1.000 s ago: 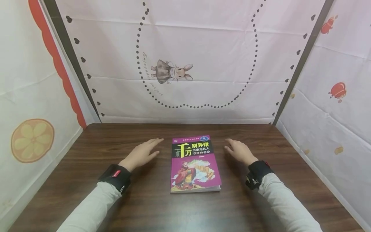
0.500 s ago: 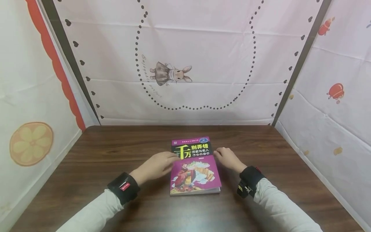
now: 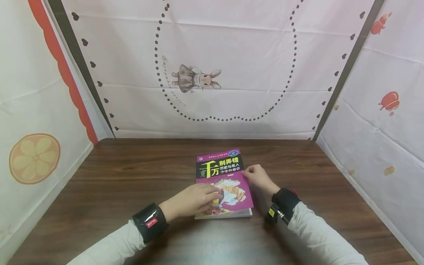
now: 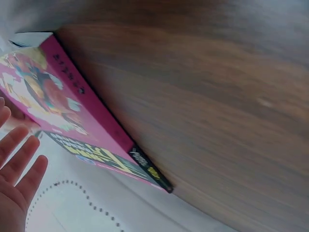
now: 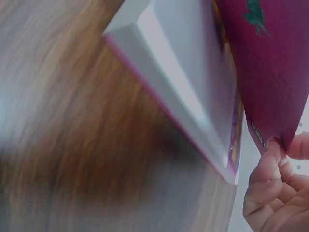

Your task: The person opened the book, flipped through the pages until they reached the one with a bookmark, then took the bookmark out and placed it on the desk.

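A magenta paperback book with a yellow and white title lies flat in the middle of the dark wooden table. My left hand rests with straight fingers on the lower left of the cover, and its fingers show beside the book in the left wrist view. My right hand pinches the cover's right edge. In the right wrist view the cover is lifted off the white pages, held between thumb and fingers.
White printed cloth walls close the table in on the left, back and right. Bare wood lies on both sides of the book and in front of it.
Both hands came in from beside the book. The left hand slid onto the lower cover, and the right hand took hold of the cover's right edge and raised it slightly.
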Available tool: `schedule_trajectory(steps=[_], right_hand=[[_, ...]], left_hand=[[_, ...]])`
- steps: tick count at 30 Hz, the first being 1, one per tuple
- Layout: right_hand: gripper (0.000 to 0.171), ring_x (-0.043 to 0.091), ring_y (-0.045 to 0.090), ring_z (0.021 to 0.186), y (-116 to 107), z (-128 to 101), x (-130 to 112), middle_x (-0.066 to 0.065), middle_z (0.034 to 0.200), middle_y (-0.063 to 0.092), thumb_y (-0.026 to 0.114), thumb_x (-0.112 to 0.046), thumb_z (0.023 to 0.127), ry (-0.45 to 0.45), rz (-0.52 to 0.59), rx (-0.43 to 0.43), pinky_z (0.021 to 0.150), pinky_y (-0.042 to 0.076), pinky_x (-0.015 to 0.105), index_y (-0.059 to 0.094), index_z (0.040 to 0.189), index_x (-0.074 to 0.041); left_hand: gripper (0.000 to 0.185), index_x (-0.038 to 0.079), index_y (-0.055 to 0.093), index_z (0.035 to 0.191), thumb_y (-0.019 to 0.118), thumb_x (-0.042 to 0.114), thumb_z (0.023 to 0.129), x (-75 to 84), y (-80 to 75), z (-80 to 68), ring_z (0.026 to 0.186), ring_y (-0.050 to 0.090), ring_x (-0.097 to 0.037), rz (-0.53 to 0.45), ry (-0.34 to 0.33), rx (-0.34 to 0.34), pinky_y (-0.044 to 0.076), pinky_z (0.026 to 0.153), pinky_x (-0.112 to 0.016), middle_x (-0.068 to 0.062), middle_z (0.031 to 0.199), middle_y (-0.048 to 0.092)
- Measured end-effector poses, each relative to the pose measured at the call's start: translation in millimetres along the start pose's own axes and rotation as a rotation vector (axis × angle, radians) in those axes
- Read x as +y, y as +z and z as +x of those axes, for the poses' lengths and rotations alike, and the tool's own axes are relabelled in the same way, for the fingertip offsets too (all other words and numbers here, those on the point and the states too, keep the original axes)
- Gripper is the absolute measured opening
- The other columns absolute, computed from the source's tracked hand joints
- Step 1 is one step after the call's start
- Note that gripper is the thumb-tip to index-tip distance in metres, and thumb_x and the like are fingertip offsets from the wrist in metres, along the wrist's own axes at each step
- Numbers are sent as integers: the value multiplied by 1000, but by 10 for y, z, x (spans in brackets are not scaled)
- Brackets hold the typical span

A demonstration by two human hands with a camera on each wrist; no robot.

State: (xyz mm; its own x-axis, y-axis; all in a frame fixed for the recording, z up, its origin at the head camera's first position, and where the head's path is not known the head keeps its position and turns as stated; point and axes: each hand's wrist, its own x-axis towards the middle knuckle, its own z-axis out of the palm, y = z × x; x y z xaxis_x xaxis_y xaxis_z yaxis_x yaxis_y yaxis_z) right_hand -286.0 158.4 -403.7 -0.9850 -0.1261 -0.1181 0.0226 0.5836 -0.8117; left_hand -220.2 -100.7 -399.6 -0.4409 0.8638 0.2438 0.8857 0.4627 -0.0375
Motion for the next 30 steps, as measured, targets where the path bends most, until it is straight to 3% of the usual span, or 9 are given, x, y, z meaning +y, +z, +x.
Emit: schedule_trajectory(steps=[7,13,15,19,26,30], right_hand=[[25,8,46,54,-9,-10,-153,0,65,55,53,-16,93,11,105,2,50,40,20,65,86,5],[26,7,59,60,-64,-30,-352,9,74,66,53,-15,95,-50,186,-28,63,56,28,63,95,8],[28,10,64,67,-59,-46,-415,16,84,69,53,-16,95,-81,182,-16,70,57,31,64,97,9],[31,11,64,69,-28,-73,-515,18,88,69,52,-19,96,-115,190,3,69,57,28,64,102,10],[38,10,64,70,31,-95,-542,17,88,70,49,-25,98,-130,236,8,75,57,35,64,107,9],[39,22,68,84,38,-119,-482,23,99,68,43,-23,101,-177,232,0,86,55,42,62,109,9]], left_hand=[[48,15,56,129,68,31,86,84,-37,93,130,48,-20,65,25,23,40,107,-34,-1,132,59],[59,16,49,137,69,34,84,180,-128,304,135,42,-17,102,84,91,36,111,-33,1,139,52],[61,15,49,137,70,34,83,226,-172,374,135,42,-17,155,121,110,35,112,-34,0,140,52],[60,16,50,137,69,36,84,310,-268,462,135,42,-16,279,175,103,32,113,-35,1,140,52],[53,19,54,133,65,41,86,361,-389,493,131,47,-13,373,179,37,32,114,-33,3,134,57],[53,17,57,129,66,44,84,321,-455,432,126,51,-14,402,188,87,35,112,-34,3,129,61]])
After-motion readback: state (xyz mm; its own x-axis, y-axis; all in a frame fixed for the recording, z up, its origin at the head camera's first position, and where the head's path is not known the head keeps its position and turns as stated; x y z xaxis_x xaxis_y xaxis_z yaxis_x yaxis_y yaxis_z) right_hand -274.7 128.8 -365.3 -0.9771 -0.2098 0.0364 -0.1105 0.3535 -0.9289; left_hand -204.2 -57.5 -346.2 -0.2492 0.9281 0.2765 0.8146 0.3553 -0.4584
